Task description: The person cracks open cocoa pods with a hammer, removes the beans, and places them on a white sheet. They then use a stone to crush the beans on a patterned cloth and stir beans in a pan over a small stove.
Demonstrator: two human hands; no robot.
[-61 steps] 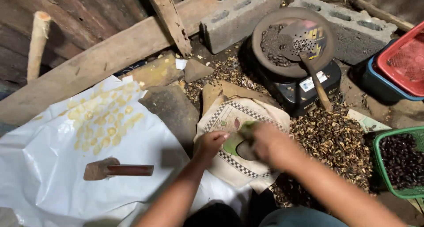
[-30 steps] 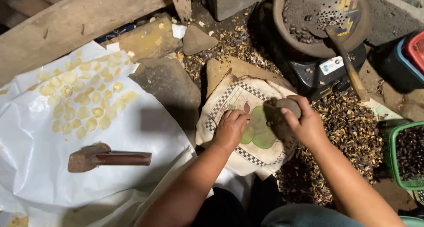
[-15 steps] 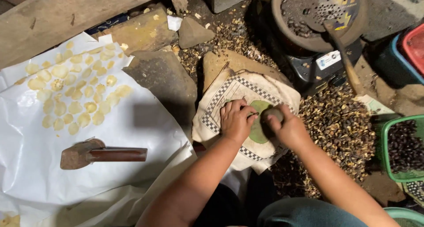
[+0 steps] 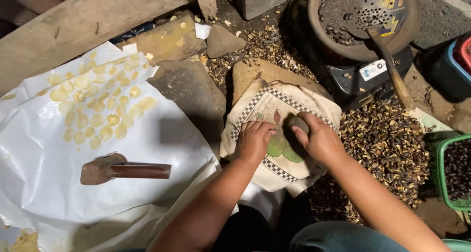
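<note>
- Far to the left of both hands, a white plastic sheet (image 4: pixel 59 183) lies on the floor, carrying rows of flattened pale yellow discs (image 4: pixel 93 110) and a rusty flat metal scraper with a brown handle (image 4: pixel 122 169).
- The left hand (image 4: pixel 253 140) rests palm down, fingers curled, on a cream cloth with a checkered border and green leaf print (image 4: pixel 274 119); its grip holds nothing.
- Just right of it, the right hand (image 4: pixel 319 140) has its grip closed round a dark rounded stone (image 4: pixel 298 123), pressing it on the cloth's green print.
- Above and to the right of the right hand, a round dark clay pan (image 4: pixel 365 48) holds dark roasted seeds (image 4: pixel 338 14) and a perforated wooden-handled ladle (image 4: pixel 380 9).
- Right of the right hand, a heap of dark broken shells (image 4: pixel 387 149) covers the floor.
- At the far right, a green plastic basket (image 4: pixel 440 168) holds dark seeds.
</note>
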